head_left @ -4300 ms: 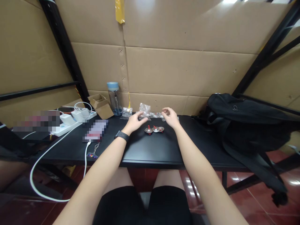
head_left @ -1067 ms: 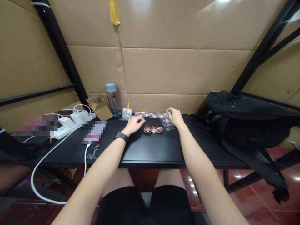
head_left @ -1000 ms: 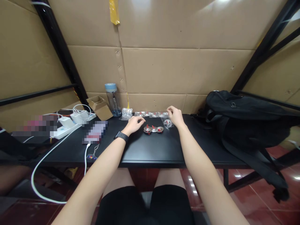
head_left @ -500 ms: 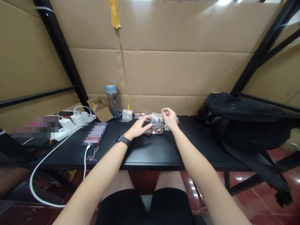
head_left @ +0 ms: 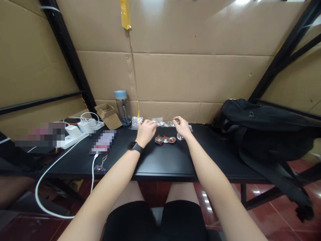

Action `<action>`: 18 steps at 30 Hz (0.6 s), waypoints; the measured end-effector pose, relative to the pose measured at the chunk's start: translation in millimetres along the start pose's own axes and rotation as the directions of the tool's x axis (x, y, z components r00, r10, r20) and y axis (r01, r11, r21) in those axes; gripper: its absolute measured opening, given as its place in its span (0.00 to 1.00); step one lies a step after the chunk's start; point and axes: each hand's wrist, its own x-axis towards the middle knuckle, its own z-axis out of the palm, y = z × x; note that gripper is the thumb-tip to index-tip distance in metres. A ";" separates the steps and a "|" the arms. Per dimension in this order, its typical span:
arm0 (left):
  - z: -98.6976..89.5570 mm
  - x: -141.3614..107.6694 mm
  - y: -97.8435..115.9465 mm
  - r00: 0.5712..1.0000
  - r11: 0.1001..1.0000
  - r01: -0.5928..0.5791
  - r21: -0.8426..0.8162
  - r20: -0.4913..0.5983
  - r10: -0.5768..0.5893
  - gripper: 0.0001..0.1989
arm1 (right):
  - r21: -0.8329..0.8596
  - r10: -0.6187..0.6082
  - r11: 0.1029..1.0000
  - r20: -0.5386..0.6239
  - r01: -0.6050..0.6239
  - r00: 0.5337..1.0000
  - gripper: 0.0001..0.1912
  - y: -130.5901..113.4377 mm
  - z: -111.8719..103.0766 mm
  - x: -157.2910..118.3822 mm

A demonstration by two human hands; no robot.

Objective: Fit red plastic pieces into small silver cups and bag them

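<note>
My left hand point(head_left: 146, 131), with a dark watch on its wrist, is closed at the far side of the table. Its fingertips are at a clear plastic bag point(head_left: 157, 120), part of which the hand hides. My right hand point(head_left: 182, 128) hovers to the right, thumb and forefinger curved and slightly apart, with nothing visible between them. Just below that hand lies a silver metal disc point(head_left: 180, 136), partly covered by it. Between the hands and nearer to me sits a row of silver discs with red cords point(head_left: 165, 139). More clear packets point(head_left: 167, 124) lie behind them.
A blue-lidded bottle point(head_left: 122, 108), an open cardboard box point(head_left: 108, 116) and another clear bag point(head_left: 135, 122) stand at the back left. Farther left are a phone point(head_left: 104, 142) and a white power strip point(head_left: 77, 135) with cables. A black backpack point(head_left: 263, 130) occupies the right side.
My left hand has moved left and its fingers have closed. The shiny clear bag between my hands has shifted left, uncovering the disc row. My right hand has barely moved.
</note>
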 end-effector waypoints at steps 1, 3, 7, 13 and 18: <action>-0.7 0.3 -13.3 0.995 0.995 0.101 0.021 -0.025 -0.100 0.14 | -0.105 0.001 0.995 0.008 0.000 1.000 0.10 7.6 -7.0 2.7; -0.3 -1.5 -41.5 0.948 0.949 0.312 0.050 -0.083 -0.308 0.17 | -0.288 0.040 0.957 0.018 -0.033 0.999 0.13 25.5 -22.1 6.6; 10.7 -11.0 -83.6 0.845 0.843 0.533 0.065 0.014 -0.535 0.18 | -0.496 0.230 0.850 0.049 -0.177 0.972 0.21 58.0 -43.8 6.9; 25.3 -12.7 -87.8 0.801 0.830 0.553 0.068 0.228 -0.553 0.22 | -0.564 0.428 0.779 0.159 -0.274 0.889 0.28 75.0 -46.3 2.1; 18.3 -8.2 -76.0 0.850 0.866 0.491 0.094 0.168 -0.500 0.20 | -0.585 0.426 0.758 0.107 -0.290 0.899 0.21 76.0 -45.7 3.2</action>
